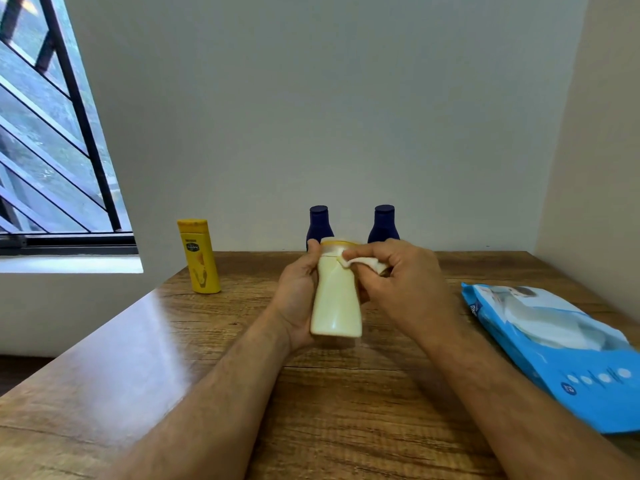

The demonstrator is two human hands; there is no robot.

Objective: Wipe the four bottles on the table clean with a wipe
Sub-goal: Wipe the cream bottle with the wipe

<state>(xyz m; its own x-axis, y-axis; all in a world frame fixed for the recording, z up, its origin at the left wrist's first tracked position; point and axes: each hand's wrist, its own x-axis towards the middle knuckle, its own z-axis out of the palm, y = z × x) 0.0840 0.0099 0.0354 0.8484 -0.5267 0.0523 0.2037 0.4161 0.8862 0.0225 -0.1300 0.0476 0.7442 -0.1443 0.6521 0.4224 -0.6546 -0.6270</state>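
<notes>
Legible text check, head view.

Yellow bottle point(200, 257), standing upright at the far left of the wooden table point(138, 358): dark oval brand badge near the top of its front, lettering too small to read; small dark line of print above the badge, also unreadable.

Blue wipes pack point(554, 348), lying flat at the right: white lettering at its far left corner, only a fragment showing, possibly "m"; a round mark near its front edge holds a figure, unreadable.

Nothing else carries legible text.
</notes>
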